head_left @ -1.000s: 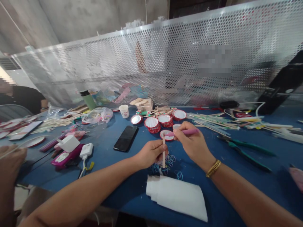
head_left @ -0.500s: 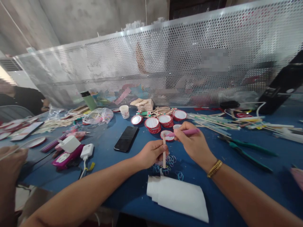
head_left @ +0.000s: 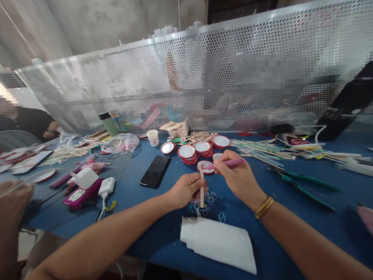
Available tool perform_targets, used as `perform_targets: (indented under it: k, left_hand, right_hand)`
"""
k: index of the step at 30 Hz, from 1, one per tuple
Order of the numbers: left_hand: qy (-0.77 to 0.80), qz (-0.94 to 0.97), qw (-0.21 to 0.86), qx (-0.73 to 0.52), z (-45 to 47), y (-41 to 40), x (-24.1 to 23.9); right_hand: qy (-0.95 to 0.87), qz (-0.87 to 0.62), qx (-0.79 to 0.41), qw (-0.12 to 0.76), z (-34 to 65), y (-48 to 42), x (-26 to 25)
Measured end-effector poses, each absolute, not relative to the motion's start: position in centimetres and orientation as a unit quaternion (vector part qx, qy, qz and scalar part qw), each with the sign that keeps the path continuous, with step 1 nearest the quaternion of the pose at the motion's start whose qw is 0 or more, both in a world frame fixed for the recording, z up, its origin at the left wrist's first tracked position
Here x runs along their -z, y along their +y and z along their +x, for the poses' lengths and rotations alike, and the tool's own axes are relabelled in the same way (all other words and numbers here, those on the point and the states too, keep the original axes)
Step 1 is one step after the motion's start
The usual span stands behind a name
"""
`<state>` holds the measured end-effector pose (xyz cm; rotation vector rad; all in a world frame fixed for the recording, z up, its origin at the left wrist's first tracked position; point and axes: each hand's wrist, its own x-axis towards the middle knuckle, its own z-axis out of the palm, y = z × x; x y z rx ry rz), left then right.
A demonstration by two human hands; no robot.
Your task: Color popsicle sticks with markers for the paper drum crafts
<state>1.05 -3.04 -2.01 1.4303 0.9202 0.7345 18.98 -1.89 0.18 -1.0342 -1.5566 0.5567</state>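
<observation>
Between thumb and fingers, my left hand pinches a flat wooden craft stick, held upright. My right hand grips a pink pen-like tool, its tip meeting the stick's upper end; what kind of tool it is I cannot make out. Behind the stick lies a round white disc with a red rim. Loose thin loops like rubber bands lie beneath my left hand. A folded white cloth or paper lies nearer to me.
Stacked red-rimmed discs, a paper cup and a black phone lie beyond my hands. Green-handled pliers are at right, chargers at left. A perforated metal screen stands behind. Another person's hand is at far left.
My hands, the stick and the pink tool keep almost the same pose. The view has shifted very slightly. At the far left, the seated person's arm has moved a little.
</observation>
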Motion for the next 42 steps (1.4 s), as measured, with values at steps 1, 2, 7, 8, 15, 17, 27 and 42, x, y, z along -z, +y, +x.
perform_targets:
  k: [1, 2, 7, 8, 15, 17, 27, 42]
  left_hand:
    - [0.394, 0.614, 0.606, -0.317, 1.05, -3.03, 2.03]
    - [0.392, 0.613, 0.608, -0.318, 1.06, -3.02, 2.05]
    - [0.393, 0.625, 0.595, -0.317, 1.05, -2.97, 2.03]
    - [0.393, 0.625, 0.595, -0.316, 1.03, -2.97, 2.03]
    - [0.389, 0.624, 0.599, -0.319, 1.03, -2.99, 2.02]
    - [0.388, 0.62, 0.602, -0.321, 1.06, -3.02, 1.97]
    - [0.378, 0.62, 0.603, -0.331, 0.9, -2.87, 2.07]
    - [0.385, 0.651, 0.569, -0.322, 0.77, -3.06, 1.43]
  right_hand:
    - [-0.66, -0.439, -0.236, 0.562, 18.99, -1.89, -0.18]
    - [-0.659, -0.44, -0.235, 0.563, 19.0, -1.9, -0.17]
    - [-0.664, -0.44, -0.229, 0.559, 19.0, -1.97, -0.22]
    - [-0.665, -0.439, -0.23, 0.558, 19.0, -1.97, -0.22]
    - [-0.653, -0.444, -0.234, 0.567, 19.02, -1.83, -0.16]
    - [-0.656, -0.441, -0.242, 0.563, 19.02, -1.86, -0.23]
    - [-0.646, -0.45, -0.244, 0.566, 18.98, -2.06, -0.69]
    - [-0.625, -0.448, -0.24, 0.593, 18.88, -2.32, -0.84]
